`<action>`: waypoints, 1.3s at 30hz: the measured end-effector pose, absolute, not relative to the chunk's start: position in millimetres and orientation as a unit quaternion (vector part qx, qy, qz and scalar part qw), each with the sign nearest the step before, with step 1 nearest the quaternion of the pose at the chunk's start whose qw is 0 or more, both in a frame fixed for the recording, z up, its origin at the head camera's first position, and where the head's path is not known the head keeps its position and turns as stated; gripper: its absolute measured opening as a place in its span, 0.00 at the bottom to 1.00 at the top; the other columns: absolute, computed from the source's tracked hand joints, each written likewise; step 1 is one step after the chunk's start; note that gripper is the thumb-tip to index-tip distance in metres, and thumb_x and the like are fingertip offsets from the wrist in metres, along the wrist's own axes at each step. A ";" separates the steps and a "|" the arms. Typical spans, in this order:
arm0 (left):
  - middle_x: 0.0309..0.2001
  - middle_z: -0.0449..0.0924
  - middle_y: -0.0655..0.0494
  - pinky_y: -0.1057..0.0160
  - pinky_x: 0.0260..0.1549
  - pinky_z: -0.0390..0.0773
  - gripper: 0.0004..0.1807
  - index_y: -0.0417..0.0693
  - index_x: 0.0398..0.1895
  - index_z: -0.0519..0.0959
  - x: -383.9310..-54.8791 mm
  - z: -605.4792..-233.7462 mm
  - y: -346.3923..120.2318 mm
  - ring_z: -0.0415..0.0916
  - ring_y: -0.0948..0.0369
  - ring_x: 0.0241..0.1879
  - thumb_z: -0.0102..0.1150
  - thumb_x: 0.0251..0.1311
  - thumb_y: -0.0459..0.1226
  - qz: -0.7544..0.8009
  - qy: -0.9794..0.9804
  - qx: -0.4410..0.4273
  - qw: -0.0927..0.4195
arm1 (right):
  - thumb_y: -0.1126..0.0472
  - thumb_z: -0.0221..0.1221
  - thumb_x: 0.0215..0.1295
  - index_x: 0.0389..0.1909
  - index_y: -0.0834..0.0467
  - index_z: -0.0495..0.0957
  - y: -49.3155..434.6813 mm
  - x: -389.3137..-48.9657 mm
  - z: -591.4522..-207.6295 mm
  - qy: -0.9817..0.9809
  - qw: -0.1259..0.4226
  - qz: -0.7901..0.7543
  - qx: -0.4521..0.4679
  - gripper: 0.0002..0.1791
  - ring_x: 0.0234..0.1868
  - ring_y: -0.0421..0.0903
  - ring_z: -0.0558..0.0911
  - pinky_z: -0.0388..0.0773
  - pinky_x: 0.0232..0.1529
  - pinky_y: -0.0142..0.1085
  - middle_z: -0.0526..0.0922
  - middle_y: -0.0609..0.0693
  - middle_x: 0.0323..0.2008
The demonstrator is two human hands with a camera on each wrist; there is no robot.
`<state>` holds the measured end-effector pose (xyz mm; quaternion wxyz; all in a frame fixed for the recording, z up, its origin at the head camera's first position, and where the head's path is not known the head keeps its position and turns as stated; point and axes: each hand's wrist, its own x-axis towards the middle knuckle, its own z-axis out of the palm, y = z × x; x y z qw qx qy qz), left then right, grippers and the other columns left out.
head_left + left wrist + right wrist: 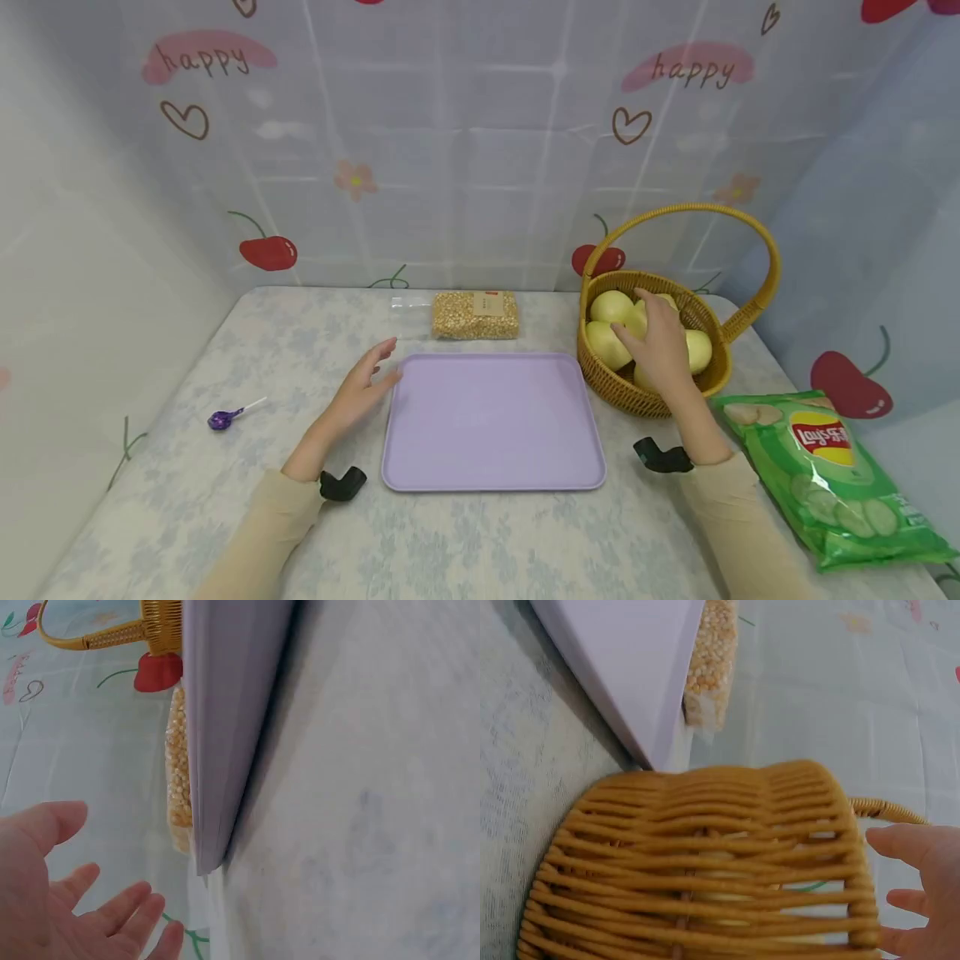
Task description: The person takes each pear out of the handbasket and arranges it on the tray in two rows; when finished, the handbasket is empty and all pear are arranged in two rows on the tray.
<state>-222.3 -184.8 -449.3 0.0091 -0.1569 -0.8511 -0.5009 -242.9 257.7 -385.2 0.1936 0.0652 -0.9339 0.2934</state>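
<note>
At the right of the head view, my right hand [663,348] reaches over a wicker basket [626,392], thumb and fingers spread. Several round yellow-green fruits [612,307] lie inside, some partly hidden by that hand; whether it touches one, I cannot tell. In the right wrist view the basket's woven side [705,862] hides the fruit, and the hand [930,881] shows above the rim. My left hand [356,396] hovers by the left edge of a lilac tray [495,421], holding nothing. Its fingers look loosely extended in the left wrist view.
Behind the tray lies a clear bag of corn kernels [476,317]. A purple-wrapped lollipop [222,419] is on the table's left side. To the right rests a green chip bag [836,483]. The basket's tall handle [682,208] arches above its rim. A printed curtain [465,167] hangs behind.
</note>
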 end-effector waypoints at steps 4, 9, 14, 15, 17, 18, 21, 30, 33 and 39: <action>0.70 0.57 0.34 0.39 0.68 0.55 0.32 0.37 0.72 0.54 -225.0 -456.3 -184.4 0.54 0.42 0.70 0.50 0.68 0.33 -0.537 -0.831 -0.144 -0.012 | 0.57 0.59 0.65 0.69 0.65 0.58 267.5 -248.9 -384.7 -0.920 0.193 0.337 0.052 0.35 0.63 0.67 0.64 0.61 0.62 0.62 0.65 0.68 0.64; 0.68 0.59 0.32 0.39 0.69 0.54 0.31 0.34 0.71 0.55 -218.6 -456.4 -181.5 0.56 0.40 0.69 0.50 0.67 0.31 -0.549 -0.824 -0.135 -0.030 | 0.56 0.59 0.65 0.69 0.66 0.56 277.5 -253.6 -383.8 -0.910 0.177 0.374 0.036 0.37 0.66 0.67 0.61 0.59 0.64 0.61 0.63 0.68 0.66; 0.67 0.64 0.37 0.42 0.68 0.58 0.30 0.39 0.70 0.59 -226.6 -476.2 -186.0 0.61 0.43 0.67 0.53 0.66 0.33 -0.546 -0.827 -0.135 -0.013 | 0.58 0.59 0.65 0.69 0.67 0.56 283.6 -255.0 -381.4 -0.895 0.176 0.409 0.030 0.36 0.68 0.67 0.59 0.56 0.67 0.61 0.62 0.69 0.66; 0.67 0.64 0.37 0.43 0.68 0.59 0.30 0.39 0.69 0.60 -228.6 -480.4 -187.4 0.62 0.44 0.67 0.53 0.66 0.34 -0.542 -0.829 -0.139 -0.008 | 0.58 0.59 0.65 0.69 0.67 0.56 284.9 -255.4 -381.3 -0.891 0.176 0.417 0.029 0.36 0.68 0.67 0.59 0.56 0.67 0.61 0.62 0.69 0.66; 0.67 0.65 0.39 0.43 0.67 0.61 0.29 0.40 0.69 0.61 -230.6 -485.6 -189.9 0.63 0.44 0.66 0.54 0.65 0.34 -0.539 -0.829 -0.145 0.002 | 0.58 0.58 0.66 0.69 0.66 0.55 287.5 -256.4 -381.3 -0.882 0.175 0.436 0.025 0.36 0.69 0.66 0.58 0.55 0.68 0.61 0.61 0.68 0.67; 0.66 0.66 0.39 0.43 0.67 0.61 0.29 0.39 0.68 0.62 -231.1 -487.3 -191.0 0.64 0.44 0.65 0.55 0.65 0.34 -0.541 -0.828 -0.148 0.005 | 0.57 0.59 0.66 0.70 0.65 0.55 288.8 -256.8 -381.4 -0.877 0.174 0.447 0.022 0.36 0.70 0.66 0.57 0.55 0.69 0.60 0.61 0.68 0.67; 0.66 0.67 0.39 0.43 0.66 0.62 0.28 0.39 0.67 0.64 -230.8 -489.4 -192.1 0.66 0.44 0.64 0.55 0.64 0.33 -0.541 -0.827 -0.154 0.010 | 0.56 0.58 0.66 0.71 0.63 0.54 293.0 -257.5 -382.6 -0.865 0.165 0.474 0.009 0.37 0.71 0.64 0.56 0.53 0.70 0.59 0.60 0.67 0.68; 0.65 0.64 0.33 0.42 0.65 0.64 0.26 0.32 0.67 0.62 -213.1 -460.4 -182.8 0.65 0.39 0.63 0.50 0.66 0.28 -0.543 -0.827 -0.146 -0.014 | 0.55 0.59 0.65 0.71 0.63 0.53 298.5 -258.3 -387.7 -0.869 0.153 0.471 0.005 0.39 0.70 0.65 0.57 0.53 0.70 0.60 0.61 0.68 0.67; 0.66 0.64 0.33 0.42 0.64 0.65 0.26 0.31 0.67 0.61 -209.9 -454.1 -182.0 0.65 0.39 0.64 0.50 0.66 0.28 -0.540 -0.829 -0.147 -0.017 | 0.56 0.59 0.65 0.71 0.63 0.52 299.4 -259.6 -388.1 -0.868 0.150 0.474 0.009 0.39 0.70 0.65 0.55 0.52 0.70 0.60 0.61 0.68 0.67; 0.66 0.64 0.33 0.42 0.64 0.65 0.26 0.31 0.67 0.62 -210.7 -454.4 -181.9 0.65 0.40 0.63 0.50 0.66 0.29 -0.539 -0.830 -0.146 -0.017 | 0.55 0.59 0.65 0.72 0.64 0.51 302.0 -262.4 -390.3 -0.874 0.140 0.466 0.003 0.40 0.71 0.66 0.54 0.53 0.69 0.62 0.60 0.69 0.68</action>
